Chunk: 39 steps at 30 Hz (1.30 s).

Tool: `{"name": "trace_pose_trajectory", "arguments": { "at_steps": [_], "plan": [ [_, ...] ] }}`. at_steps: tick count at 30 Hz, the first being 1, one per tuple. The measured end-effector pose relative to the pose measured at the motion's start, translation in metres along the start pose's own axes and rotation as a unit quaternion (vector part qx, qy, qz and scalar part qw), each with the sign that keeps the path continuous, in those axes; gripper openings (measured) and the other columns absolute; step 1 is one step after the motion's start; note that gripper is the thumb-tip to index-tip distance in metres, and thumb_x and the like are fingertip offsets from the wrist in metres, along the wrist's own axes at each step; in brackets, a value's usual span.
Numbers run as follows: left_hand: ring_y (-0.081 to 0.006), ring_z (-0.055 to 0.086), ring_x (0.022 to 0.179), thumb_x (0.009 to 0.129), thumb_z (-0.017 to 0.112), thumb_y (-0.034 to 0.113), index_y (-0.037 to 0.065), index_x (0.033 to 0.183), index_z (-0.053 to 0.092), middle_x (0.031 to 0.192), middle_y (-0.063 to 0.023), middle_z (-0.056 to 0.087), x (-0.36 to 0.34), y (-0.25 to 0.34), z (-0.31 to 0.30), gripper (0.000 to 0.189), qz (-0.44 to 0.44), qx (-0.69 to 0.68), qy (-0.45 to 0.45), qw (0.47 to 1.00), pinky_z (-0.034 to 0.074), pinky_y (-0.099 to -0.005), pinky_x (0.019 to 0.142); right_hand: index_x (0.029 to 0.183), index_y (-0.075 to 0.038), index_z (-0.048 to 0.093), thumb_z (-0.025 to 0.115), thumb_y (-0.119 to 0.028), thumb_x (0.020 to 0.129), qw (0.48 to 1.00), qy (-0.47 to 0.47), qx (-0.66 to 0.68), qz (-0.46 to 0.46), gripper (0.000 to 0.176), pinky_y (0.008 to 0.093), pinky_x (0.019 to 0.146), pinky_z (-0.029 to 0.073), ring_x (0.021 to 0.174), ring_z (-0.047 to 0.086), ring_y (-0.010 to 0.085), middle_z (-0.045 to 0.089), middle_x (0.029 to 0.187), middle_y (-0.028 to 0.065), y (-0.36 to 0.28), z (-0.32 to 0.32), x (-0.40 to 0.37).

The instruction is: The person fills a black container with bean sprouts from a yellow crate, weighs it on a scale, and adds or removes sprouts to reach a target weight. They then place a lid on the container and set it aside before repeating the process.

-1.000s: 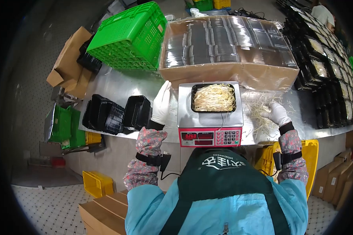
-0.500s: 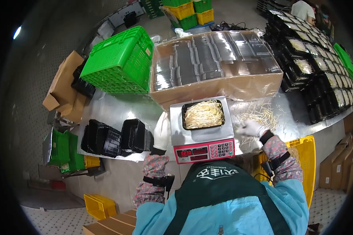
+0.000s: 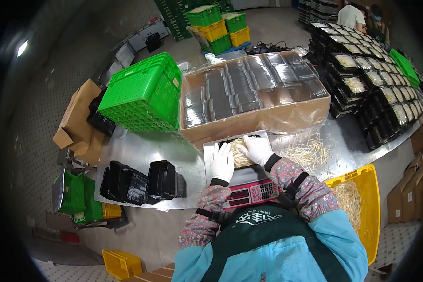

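A black tray of bean sprouts (image 3: 240, 159) sits on the metal plate of a red electronic scale (image 3: 250, 194). At the tray's left side is my left hand (image 3: 222, 163), white-gloved, its fingers stretched out toward the tray's far edge. My right hand (image 3: 257, 150), also gloved, reaches over the tray's right side with its fingers extended onto the sprouts. Both hands cover much of the tray, and their fingertips are partly hidden. Loose sprouts (image 3: 310, 151) lie on the metal table (image 3: 131, 145) to the right of the scale.
Behind the scale stands a cardboard box (image 3: 263, 120) packed with dark trays. Empty black trays (image 3: 162, 179) and a green crate (image 3: 141, 89) are on the left. Stacked filled trays (image 3: 385, 103) stand far right. A yellow crate (image 3: 372, 216) holds sprouts beside my right arm.
My left hand has moved from beside the scale onto the tray's left side. My right hand has left the loose sprouts and come over the tray. The view has shifted slightly.
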State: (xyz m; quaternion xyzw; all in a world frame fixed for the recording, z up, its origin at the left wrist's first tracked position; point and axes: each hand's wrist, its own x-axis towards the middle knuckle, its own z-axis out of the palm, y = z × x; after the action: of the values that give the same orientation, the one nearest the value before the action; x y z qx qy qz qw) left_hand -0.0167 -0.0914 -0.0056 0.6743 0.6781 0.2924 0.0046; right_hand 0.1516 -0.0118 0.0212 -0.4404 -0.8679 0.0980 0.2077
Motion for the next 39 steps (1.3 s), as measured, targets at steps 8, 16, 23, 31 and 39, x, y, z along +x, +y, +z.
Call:
{"name": "trace_pose_trajectory", "arguments": {
  "at_steps": [8,16,23,31,39],
  "plan": [
    [-0.0350,0.040,0.133,0.094,0.051,0.026,0.015,0.130,0.058,0.136,-0.0073,0.055,-0.009,-0.019,0.027,0.038,-0.037,-0.055,-0.005,0.998,0.028,-0.0442,0.112,0.089,-0.008,0.061,0.061,-0.028,0.091,0.988,0.094,0.115,0.032,0.020,0.0447,0.063,0.049,0.072,0.065,0.0350,0.064,0.073,0.0166,0.042,-0.022,-0.009],
    [-0.0372,0.038,0.134,0.095,0.050,0.018,0.011,0.135,0.053,0.143,-0.0148,0.046,0.000,-0.017,-0.009,0.041,0.012,-0.083,0.001,0.997,0.023,-0.0460,0.115,0.081,-0.001,0.061,0.064,-0.020,0.092,0.912,0.163,0.350,0.138,0.022,0.0287,0.052,0.042,0.057,0.051,0.0075,0.057,0.063,0.0003,0.120,-0.076,-0.048],
    [-0.0350,0.039,0.134,0.099,0.047,0.018,-0.003,0.139,0.042,0.140,-0.0229,0.046,0.013,-0.073,-0.058,0.045,-0.060,-0.172,0.057,0.982,0.029,-0.0399,0.113,0.112,-0.008,0.063,0.066,-0.048,0.082,0.963,-0.140,-0.162,0.164,0.050,0.0444,0.077,0.052,0.091,0.066,0.0363,0.068,0.094,0.0190,0.193,-0.074,-0.111],
    [-0.0399,0.035,0.135,0.092,0.055,0.022,-0.001,0.140,0.041,0.143,-0.0215,0.043,0.042,-0.008,-0.004,0.055,0.122,0.018,-0.014,0.992,0.027,-0.0485,0.113,0.135,-0.001,0.047,0.060,-0.031,0.092,0.978,0.081,0.185,-0.042,0.054,0.0404,0.101,0.042,0.122,0.052,0.0359,0.054,0.129,0.0242,0.037,-0.065,-0.029],
    [-0.0369,0.056,0.099,0.078,0.056,0.014,0.002,0.112,0.055,0.102,-0.0178,0.061,0.035,0.018,0.014,0.036,0.180,-0.033,-0.111,0.977,0.046,-0.0468,0.088,0.139,0.007,0.037,0.043,-0.034,0.097,0.994,-0.050,0.093,-0.033,0.059,0.0419,0.102,0.043,0.122,0.053,0.0383,0.053,0.129,0.0293,0.008,0.019,-0.030]
  ]
}}
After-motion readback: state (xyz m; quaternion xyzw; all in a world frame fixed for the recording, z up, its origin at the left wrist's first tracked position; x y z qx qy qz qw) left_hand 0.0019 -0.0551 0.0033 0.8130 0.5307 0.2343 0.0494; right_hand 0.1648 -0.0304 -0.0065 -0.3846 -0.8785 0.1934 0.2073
